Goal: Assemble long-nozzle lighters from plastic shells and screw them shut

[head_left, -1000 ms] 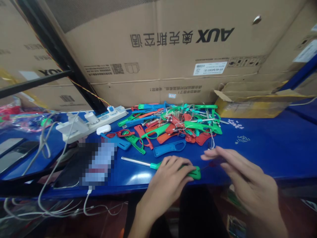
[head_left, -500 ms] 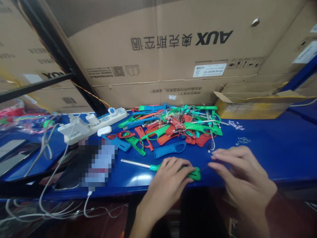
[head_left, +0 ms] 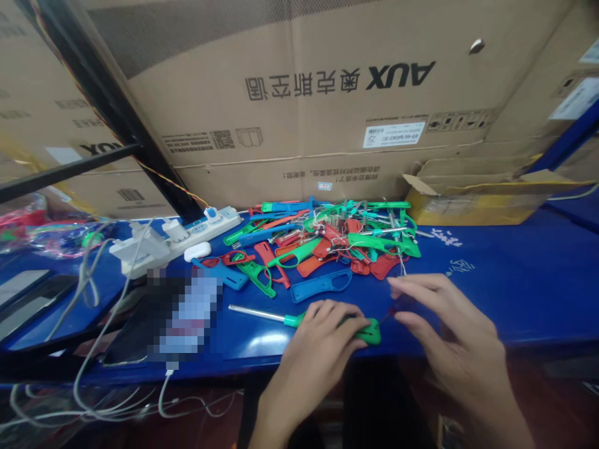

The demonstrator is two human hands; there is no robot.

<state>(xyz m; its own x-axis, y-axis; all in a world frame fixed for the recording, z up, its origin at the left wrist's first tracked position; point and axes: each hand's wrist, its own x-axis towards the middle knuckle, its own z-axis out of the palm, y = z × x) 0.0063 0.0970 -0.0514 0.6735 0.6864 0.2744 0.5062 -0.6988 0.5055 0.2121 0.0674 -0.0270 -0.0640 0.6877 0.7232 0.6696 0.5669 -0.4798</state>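
My left hand is wrapped over a green long-nosed lighter lying on the blue table. The lighter's metal tube points left, and most of its handle is hidden under my fingers. At the handle's right end, my right hand has thumb and forefinger curved around a small, thin dark thing. That thing is blurred, so its kind cannot be made out. A blue handle shell half lies just beyond my left hand.
Behind lies a pile of coloured lighter parts. Small pale pieces lie to the right, near an open carton. On the left are a power strip, a phone and white cables. Large cardboard boxes stand at the back.
My right thumb and forefinger have spread further apart, and the hand has shifted slightly left. My left hand and the green lighter have barely moved.
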